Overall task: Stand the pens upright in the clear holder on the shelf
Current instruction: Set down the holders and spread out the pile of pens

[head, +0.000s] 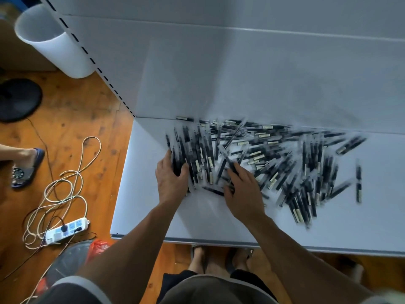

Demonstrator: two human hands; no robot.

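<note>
Several black pens with clear caps point(274, 159) lie scattered flat in a wide heap across the white shelf point(219, 222). My left hand point(169, 178) rests at the heap's left end, its fingers closed around a small bundle of pens. My right hand point(243, 191) lies palm down on the pens near the middle, fingers spread over them, and a single pen point(213, 190) lies between the two hands. No clear holder shows on the shelf. The picture is slightly blurred.
A white cylindrical bin point(54, 40) stands on the wooden floor left of the shelf upright. A power strip point(66, 230) with coiled cables, a black fan base point(18, 98) and another person's sandalled foot point(26, 165) are on the floor at left. The shelf's back panel point(263, 73) rises behind the pens.
</note>
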